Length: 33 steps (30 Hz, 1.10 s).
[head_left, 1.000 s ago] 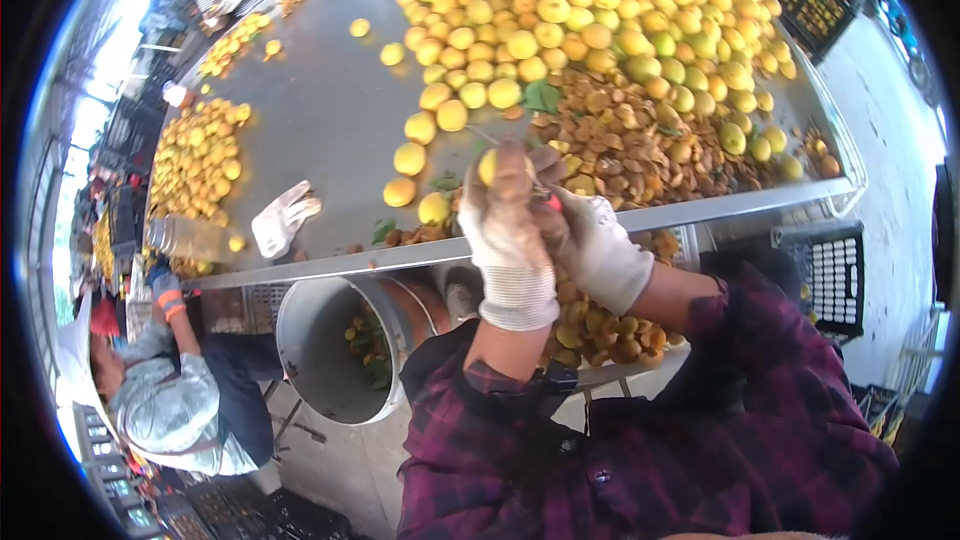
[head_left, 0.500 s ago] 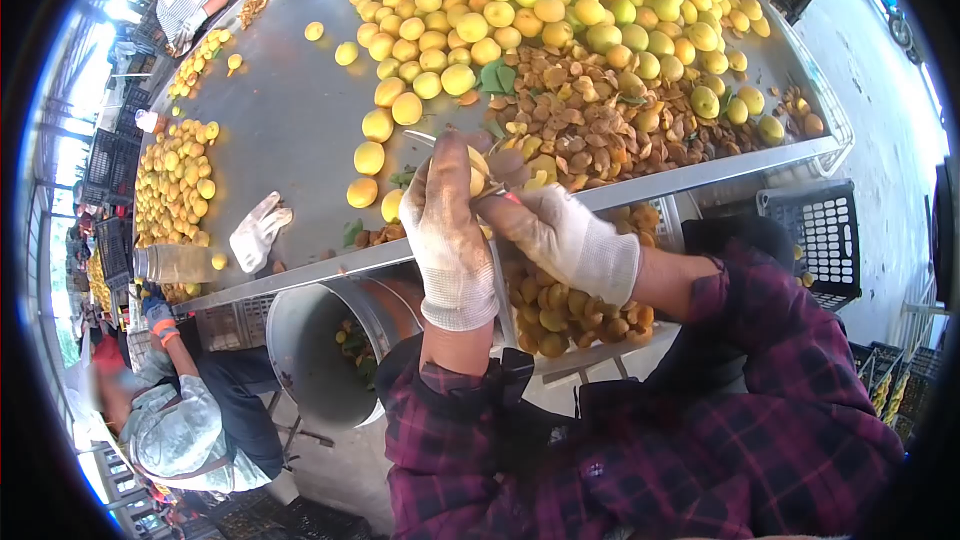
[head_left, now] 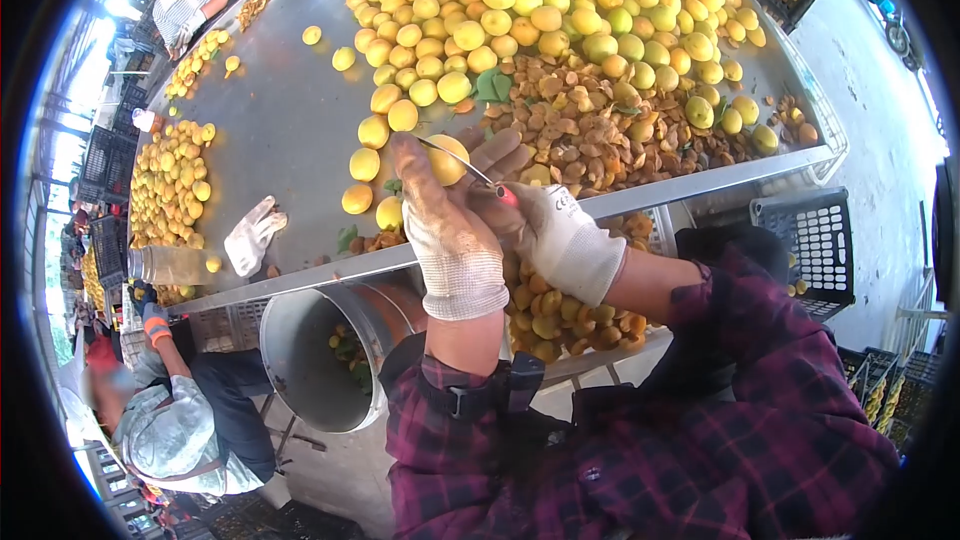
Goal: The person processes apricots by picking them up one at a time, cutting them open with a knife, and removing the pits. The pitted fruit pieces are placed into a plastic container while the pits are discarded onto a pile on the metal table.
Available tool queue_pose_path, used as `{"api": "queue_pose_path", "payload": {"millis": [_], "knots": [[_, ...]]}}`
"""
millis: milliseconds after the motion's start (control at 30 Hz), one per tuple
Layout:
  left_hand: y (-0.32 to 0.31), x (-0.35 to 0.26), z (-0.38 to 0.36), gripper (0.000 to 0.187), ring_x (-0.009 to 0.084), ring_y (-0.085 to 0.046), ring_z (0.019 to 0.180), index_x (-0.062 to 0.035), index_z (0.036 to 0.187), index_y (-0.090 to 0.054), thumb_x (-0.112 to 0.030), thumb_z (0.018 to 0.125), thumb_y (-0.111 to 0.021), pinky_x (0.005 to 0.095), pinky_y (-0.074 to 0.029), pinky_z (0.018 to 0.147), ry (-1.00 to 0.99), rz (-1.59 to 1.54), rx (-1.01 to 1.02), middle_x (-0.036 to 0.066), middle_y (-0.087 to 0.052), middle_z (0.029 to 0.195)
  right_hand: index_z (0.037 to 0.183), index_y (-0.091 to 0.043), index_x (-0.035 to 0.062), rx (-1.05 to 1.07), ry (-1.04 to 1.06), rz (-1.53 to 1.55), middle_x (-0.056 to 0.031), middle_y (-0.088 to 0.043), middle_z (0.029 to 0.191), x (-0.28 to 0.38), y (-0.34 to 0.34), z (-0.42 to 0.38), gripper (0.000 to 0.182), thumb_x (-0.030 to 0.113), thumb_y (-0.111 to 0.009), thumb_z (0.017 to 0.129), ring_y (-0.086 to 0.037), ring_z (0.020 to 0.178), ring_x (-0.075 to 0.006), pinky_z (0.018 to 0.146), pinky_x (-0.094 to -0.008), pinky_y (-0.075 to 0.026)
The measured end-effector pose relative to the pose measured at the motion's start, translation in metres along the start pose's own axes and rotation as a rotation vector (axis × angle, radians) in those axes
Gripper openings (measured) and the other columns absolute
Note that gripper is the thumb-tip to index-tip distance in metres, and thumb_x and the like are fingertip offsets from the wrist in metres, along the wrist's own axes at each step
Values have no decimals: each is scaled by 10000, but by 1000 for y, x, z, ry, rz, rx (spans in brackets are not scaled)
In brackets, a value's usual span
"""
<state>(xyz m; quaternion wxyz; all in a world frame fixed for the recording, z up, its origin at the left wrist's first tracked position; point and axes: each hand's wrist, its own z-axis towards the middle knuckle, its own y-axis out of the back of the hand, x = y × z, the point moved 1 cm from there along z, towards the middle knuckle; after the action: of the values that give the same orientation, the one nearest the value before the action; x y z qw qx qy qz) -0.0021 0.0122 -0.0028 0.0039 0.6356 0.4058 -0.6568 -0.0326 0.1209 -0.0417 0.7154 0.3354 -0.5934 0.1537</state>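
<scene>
A yellow apricot (head_left: pixel 446 161) rests in my left hand (head_left: pixel 440 215), between the thumb and the outstretched fingers. My right hand (head_left: pixel 560 235) grips a small knife (head_left: pixel 503 195) by its red-ended handle, and the thin curved blade crosses over the apricot. Both hands wear white knit gloves with brown stains, above the table's near edge. Just beyond them lies a heap of brown apricot pieces (head_left: pixel 590 120), with a large pile of whole apricots (head_left: pixel 500 0) behind it. Some loose apricots (head_left: pixel 364 164) sit left of my left hand.
An empty-looking glove (head_left: pixel 254 237) lies on the metal table (head_left: pixel 290 130). Below the edge stand a metal bucket (head_left: pixel 310 360) and a crate of apricot halves (head_left: pixel 560 315). A black crate (head_left: pixel 805 245) is at right. Two other people sit at the left side.
The fingers of my left hand have opened out, showing the apricot more fully. My right hand has shifted slightly left and down, and the knife blade now lies across the fruit.
</scene>
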Motion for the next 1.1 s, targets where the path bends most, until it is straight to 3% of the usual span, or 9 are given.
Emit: {"api": "queue_pose_path", "payload": {"millis": [133,200,300,433,600,633,667,767,1100], "knots": [[2,-4,0,764,409,-692,925,73,1286,-419,-620,969,-462,492,-592,790,116,5,-58,241,-631,1060,1040,-648,-28,109,-187,188,-231,-690,853,16,-5,-4,518,477,-544,990,-686,889,-395,711,-422,-524],[4,-5,1,769,386,-696,913,91,1256,-457,-625,976,-433,455,-582,805,-5,68,-17,253,-664,1029,1040,-657,-29,99,-179,196,-203,-700,863,16,-4,-3,534,489,-536,994,-704,870,-337,715,-403,-524],[1,-13,-2,756,365,-699,901,97,1229,-496,-615,984,-426,415,-572,817,74,16,35,250,-684,1008,1062,-663,-19,46,19,92,-188,-701,864,20,6,1,525,485,-526,1002,-702,845,-293,717,-394,-520],[-4,-16,-5,717,351,-700,907,89,1196,-535,-591,993,-434,399,-564,821,6,214,-20,228,-688,1019,1075,-674,-5,38,8,13,-174,-700,855,28,12,-1,505,474,-526,1008,-687,826,-241,724,-379,-516],[4,-9,1,393,232,-700,904,83,1192,-573,-235,968,-631,329,-551,790,-166,291,-5,149,-692,1011,1081,-682,2,138,-162,164,-151,-704,857,36,22,-2,484,460,-550,1003,-663,817,-188,717,-371,-507],[5,-10,0,358,174,-686,893,72,1219,-574,-63,906,-681,287,-547,774,-152,184,4,124,-683,1010,1066,-680,0,93,-69,110,-174,-699,842,29,23,-2,476,454,-555,1000,-691,803,-250,692,-390,-503],[4,-11,-1,358,174,-686,893,72,1219,-574,-63,906,-681,287,-547,774,-156,173,1,124,-683,1010,1066,-680,0,98,-67,99,-174,-699,842,29,28,-1,476,454,-555,1000,-691,803,-250,692,-390,-503],[2,-22,-6,438,161,-673,907,54,1264,-562,31,851,-706,255,-546,776,-167,356,50,103,-668,975,996,-676,11,129,-62,-163,-222,-668,817,40,43,0,451,450,-570,987,-653,839,-421,661,-436,-501],[16,-31,-4,863,200,-674,856,38,1507,-247,139,751,-650,302,-559,772,-42,-29,191,137,-647,1004,992,-640,33,83,50,-362,-185,-653,759,27,40,-4,399,430,-626,951,-659,761,-399,627,-459,-505]]}}
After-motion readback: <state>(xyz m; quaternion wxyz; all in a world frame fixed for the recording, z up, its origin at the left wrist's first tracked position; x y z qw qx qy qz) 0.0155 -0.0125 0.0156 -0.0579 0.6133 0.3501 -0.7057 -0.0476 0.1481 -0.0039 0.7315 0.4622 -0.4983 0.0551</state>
